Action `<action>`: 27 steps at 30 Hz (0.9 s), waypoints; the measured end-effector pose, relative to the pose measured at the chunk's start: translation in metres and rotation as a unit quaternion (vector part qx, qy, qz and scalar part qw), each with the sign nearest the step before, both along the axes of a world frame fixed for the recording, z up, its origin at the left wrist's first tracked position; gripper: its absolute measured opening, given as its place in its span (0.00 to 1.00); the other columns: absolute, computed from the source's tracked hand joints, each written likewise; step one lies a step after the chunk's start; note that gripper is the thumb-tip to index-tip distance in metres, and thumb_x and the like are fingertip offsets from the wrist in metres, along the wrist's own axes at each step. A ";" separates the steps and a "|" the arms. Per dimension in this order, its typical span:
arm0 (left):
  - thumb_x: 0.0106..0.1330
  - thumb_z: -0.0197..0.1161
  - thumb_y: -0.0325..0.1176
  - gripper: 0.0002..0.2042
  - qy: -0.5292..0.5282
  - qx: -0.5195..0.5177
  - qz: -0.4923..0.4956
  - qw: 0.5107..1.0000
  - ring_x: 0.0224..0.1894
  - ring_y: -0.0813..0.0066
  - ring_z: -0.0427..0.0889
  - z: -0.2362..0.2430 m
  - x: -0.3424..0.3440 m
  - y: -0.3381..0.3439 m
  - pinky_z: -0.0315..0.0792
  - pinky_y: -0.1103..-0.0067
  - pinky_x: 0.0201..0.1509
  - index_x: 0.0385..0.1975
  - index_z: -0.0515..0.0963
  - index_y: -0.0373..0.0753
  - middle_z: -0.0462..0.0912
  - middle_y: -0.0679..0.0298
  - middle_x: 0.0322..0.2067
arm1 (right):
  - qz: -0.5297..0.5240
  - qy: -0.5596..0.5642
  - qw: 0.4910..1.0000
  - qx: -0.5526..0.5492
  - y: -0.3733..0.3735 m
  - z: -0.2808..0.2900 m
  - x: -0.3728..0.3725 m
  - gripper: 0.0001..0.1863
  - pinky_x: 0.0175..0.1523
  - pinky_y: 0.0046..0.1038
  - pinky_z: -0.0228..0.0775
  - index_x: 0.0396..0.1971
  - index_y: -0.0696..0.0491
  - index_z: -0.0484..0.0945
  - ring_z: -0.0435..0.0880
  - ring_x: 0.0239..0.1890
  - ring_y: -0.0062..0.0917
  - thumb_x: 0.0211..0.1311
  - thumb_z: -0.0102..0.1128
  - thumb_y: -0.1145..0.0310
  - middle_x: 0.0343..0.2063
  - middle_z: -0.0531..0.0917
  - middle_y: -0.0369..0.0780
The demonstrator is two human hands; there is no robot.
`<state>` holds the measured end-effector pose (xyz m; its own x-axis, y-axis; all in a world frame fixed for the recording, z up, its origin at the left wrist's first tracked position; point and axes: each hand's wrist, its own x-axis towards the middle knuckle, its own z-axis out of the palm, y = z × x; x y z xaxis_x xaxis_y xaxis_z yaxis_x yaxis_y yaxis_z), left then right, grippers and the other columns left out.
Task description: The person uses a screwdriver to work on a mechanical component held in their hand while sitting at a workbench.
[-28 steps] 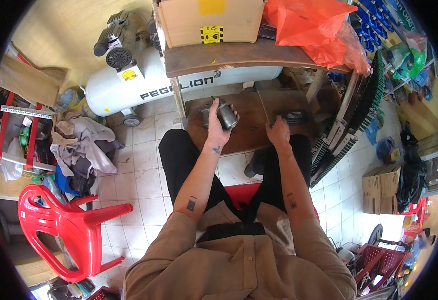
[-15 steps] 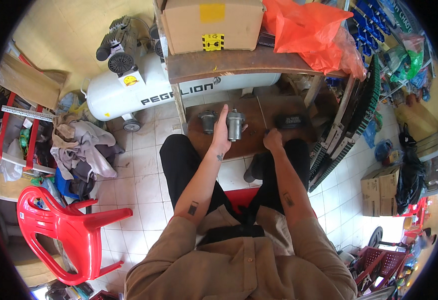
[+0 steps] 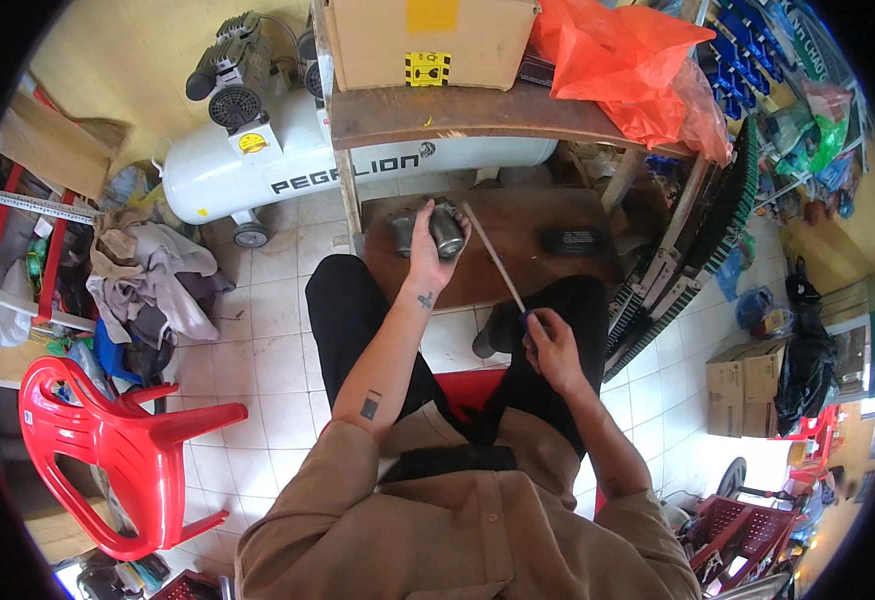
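Observation:
A grey metal cylindrical part (image 3: 447,236) is gripped in my left hand (image 3: 426,252), tilted above the low brown wooden board. My right hand (image 3: 556,352), near my right knee, is wrapped round the handle of a long screwdriver (image 3: 498,262). Its thin shaft slants up and leftward, the tip close to the metal part; whether they touch I cannot tell. Behind my left hand a second grey metal part (image 3: 398,232) stands on the board (image 3: 503,225), partly covered by the fingers. Toward the board's right side lies a flat black case (image 3: 570,240).
A wooden shelf (image 3: 478,112) above the board bears a cardboard box (image 3: 428,40) and an orange plastic bag (image 3: 613,70). Behind it stretches a white air compressor tank (image 3: 228,180). A red plastic chair (image 3: 123,450) stands at left, and black-green slatted strips (image 3: 693,260) lean at right.
My left hand has tipped the metal part from upright to a slant. My right hand has drawn back toward me, and the screwdriver shaft now stands out clearly. The view has shifted slightly.

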<state>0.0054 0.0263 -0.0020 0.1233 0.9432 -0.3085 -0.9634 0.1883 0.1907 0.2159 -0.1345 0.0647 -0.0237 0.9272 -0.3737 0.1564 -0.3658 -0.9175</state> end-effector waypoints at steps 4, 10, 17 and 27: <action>0.67 0.62 0.48 0.17 0.037 0.001 0.008 0.999 0.34 0.66 0.81 -0.002 -0.005 0.003 0.79 0.71 0.45 0.37 0.75 0.39 0.80 0.60 0.29 | 0.017 -0.063 0.997 0.029 -0.020 -0.020 -0.001 0.14 0.24 0.21 0.61 0.43 0.57 0.76 0.71 0.19 0.14 0.72 0.55 0.60 0.18 0.76 0.33; 0.67 0.62 0.51 0.19 0.066 0.015 -0.012 0.998 0.33 0.67 0.82 -0.002 -0.009 0.003 0.79 0.71 0.44 0.38 0.76 0.39 0.80 0.61 0.29 | 0.022 -0.054 0.998 0.029 -0.016 -0.027 -0.013 0.15 0.25 0.21 0.62 0.44 0.57 0.75 0.71 0.19 0.14 0.73 0.53 0.59 0.20 0.77 0.35; 0.67 0.62 0.53 0.23 0.028 0.030 -0.025 0.999 0.35 0.67 0.81 0.002 -0.003 -0.001 0.79 0.74 0.41 0.40 0.76 0.36 0.80 0.60 0.31 | 0.009 0.019 1.000 -0.003 -0.013 -0.026 -0.018 0.15 0.21 0.21 0.60 0.46 0.58 0.73 0.70 0.17 0.15 0.75 0.51 0.60 0.19 0.75 0.35; 0.65 0.64 0.55 0.22 0.017 0.035 -0.029 0.999 0.36 0.68 0.82 -0.002 -0.003 -0.001 0.79 0.73 0.45 0.38 0.77 0.39 0.81 0.62 0.31 | -0.004 0.100 0.995 -0.017 -0.012 -0.023 -0.021 0.15 0.16 0.20 0.56 0.46 0.58 0.73 0.67 0.14 0.14 0.75 0.50 0.60 0.21 0.75 0.35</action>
